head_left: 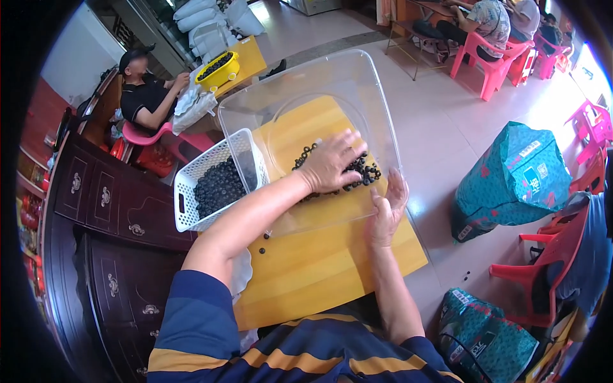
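Observation:
A large clear plastic tub (377, 108) lies on a yellow wooden table (325, 268). Inside it is a scatter of small black rings (365, 171). My left hand (331, 161) reaches into the tub, palm down with fingers spread, resting on the rings. My right hand (387, 207) is held open against the tub's near right rim. To the left of the tub stands a white perforated basket (246, 148) filled with many more black rings (218, 185). Two loose rings (264, 243) lie on the table near the basket.
A dark wooden cabinet (108, 210) runs along the left. A person in black sits at a far yellow table with a yellow bowl (218, 70) of black pieces. Teal sacks (514, 179) and red chairs (549, 262) stand at the right; other people sit on pink chairs (491, 67) behind.

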